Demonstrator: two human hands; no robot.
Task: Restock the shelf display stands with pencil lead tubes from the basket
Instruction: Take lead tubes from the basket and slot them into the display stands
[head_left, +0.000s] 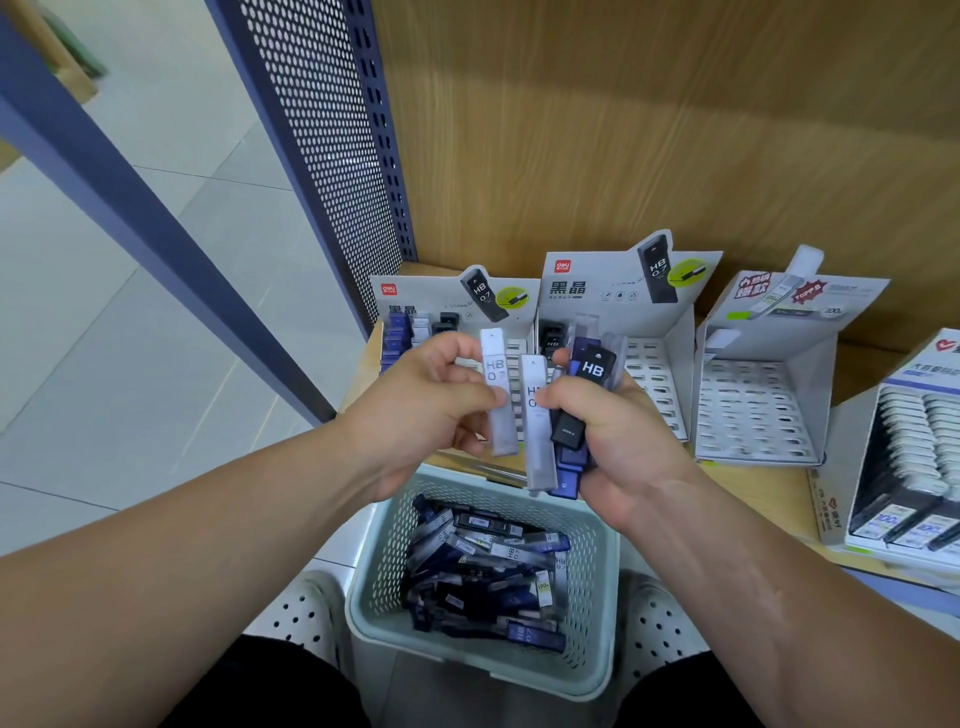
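Note:
My left hand (421, 405) pinches one white lead tube (500, 395) marked HB 0.7, held upright. My right hand (618, 436) grips a bundle of lead tubes (563, 426): white, black and blue ones, fanned out. Both hands hover above the pale green perforated basket (597, 649), which holds several more tubes in a loose heap. Behind the hands stand three grey cardboard display stands on the wooden shelf: the left stand (441, 306) has some tubes in its back rows, the middle stand (660, 374) has a few, and the right stand (753, 410) shows bare slots.
A fourth display box (904, 467) full of white-capped tubes sits at the far right of the shelf (769, 493). A dark blue perforated upright (332, 156) bounds the shelf on the left. Tiled floor (156, 312) lies to the left. White perforated shoes flank the basket.

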